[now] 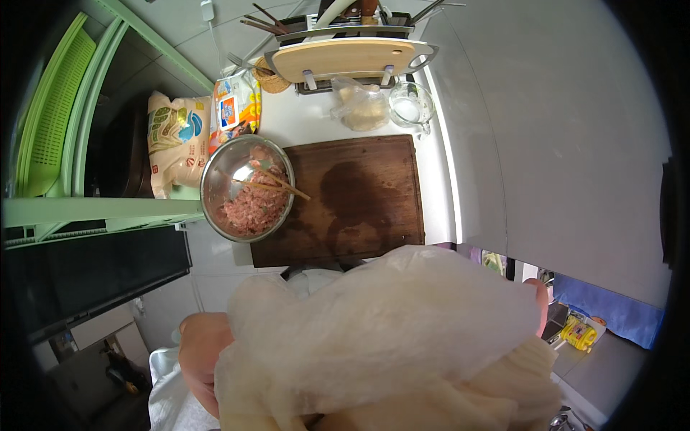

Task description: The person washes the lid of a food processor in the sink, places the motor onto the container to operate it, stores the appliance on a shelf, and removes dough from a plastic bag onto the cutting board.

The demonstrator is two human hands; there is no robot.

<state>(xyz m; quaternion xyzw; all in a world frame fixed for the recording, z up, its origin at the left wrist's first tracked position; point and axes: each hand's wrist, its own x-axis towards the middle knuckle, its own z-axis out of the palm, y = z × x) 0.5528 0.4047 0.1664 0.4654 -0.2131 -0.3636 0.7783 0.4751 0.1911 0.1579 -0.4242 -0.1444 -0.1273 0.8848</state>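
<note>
Close to the camera, a large pale, translucent sheet [377, 334], either a plastic bag or thin food wrapping, fills the lower middle. My left hand [204, 358] grips its left edge, with the fingers partly hidden. Of my right hand [540, 307] only a bit shows at the sheet's right edge; the rest is behind it. Beyond the sheet lies a dark wooden cutting board [350, 199] with damp patches. A steel bowl [207, 188] of minced meat [256, 207] stands over its left side, with wooden chopsticks [285, 183] resting in the bowl.
Behind the board are a knotted plastic bag [362, 108] of pale food, a glass cup [411, 105] and a rack with a light cutting board [345, 60]. Packages [180, 140] stand on a green shelf [102, 209] at left. A grey panel [550, 134] borders the right.
</note>
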